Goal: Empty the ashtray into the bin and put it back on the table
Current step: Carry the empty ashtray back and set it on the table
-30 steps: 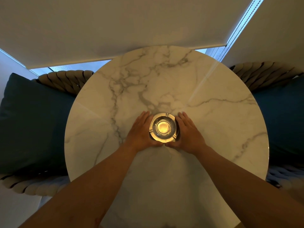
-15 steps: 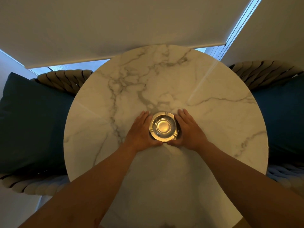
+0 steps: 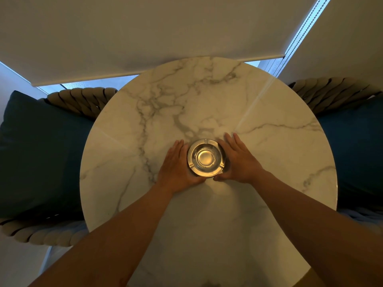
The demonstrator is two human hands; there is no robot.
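Observation:
A round metal ashtray (image 3: pixel 206 158) sits on the round white marble table (image 3: pixel 269 141), a little nearer than its centre. Its bowl looks empty and shiny. My left hand (image 3: pixel 176 168) cups its left side, palm against the rim, fingers stretched flat and thumb curled under the near edge. My right hand (image 3: pixel 240 160) cups the right side with the thumb at the near rim; its fingers lie flat on the marble, a thin shadow between them and the ashtray. No bin is in view.
Woven chairs with dark blue cushions stand on the left (image 3: pixel 41 152) and on the right (image 3: pixel 352 146) of the table. A lowered roller blind (image 3: pixel 145 34) hangs just beyond the table's far edge.
The ashtray and both hands stay in nearly the same place. My right fingers have eased slightly outward from the rim.

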